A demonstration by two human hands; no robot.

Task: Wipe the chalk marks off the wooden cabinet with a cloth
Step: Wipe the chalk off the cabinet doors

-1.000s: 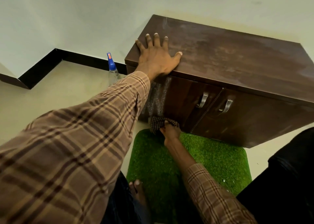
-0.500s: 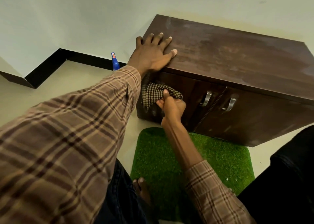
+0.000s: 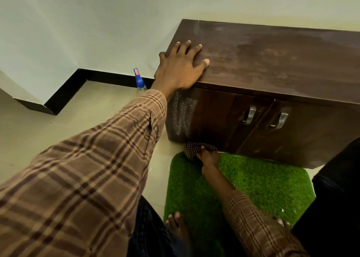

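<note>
A low dark wooden cabinet [image 3: 272, 61] stands against the wall. White chalk marks [image 3: 182, 116] smear the left part of its front door. My left hand [image 3: 180, 69] lies flat and spread on the top's left front corner. Low down, my right hand [image 3: 208, 156] grips a checked cloth [image 3: 191, 149] at the bottom edge of the door, just under the chalk patch and above the mat.
A green grass-like mat [image 3: 263, 188] lies on the floor before the cabinet, with my bare foot [image 3: 175, 225] at its near edge. A spray bottle with a blue head [image 3: 139, 81] stands by the black skirting, left of the cabinet. Two metal handles [image 3: 249, 116] are on the doors.
My right hand swept the cloth up to the top of the door half a second ago, then back down to the bottom edge. The left hand stayed on the cabinet top.
</note>
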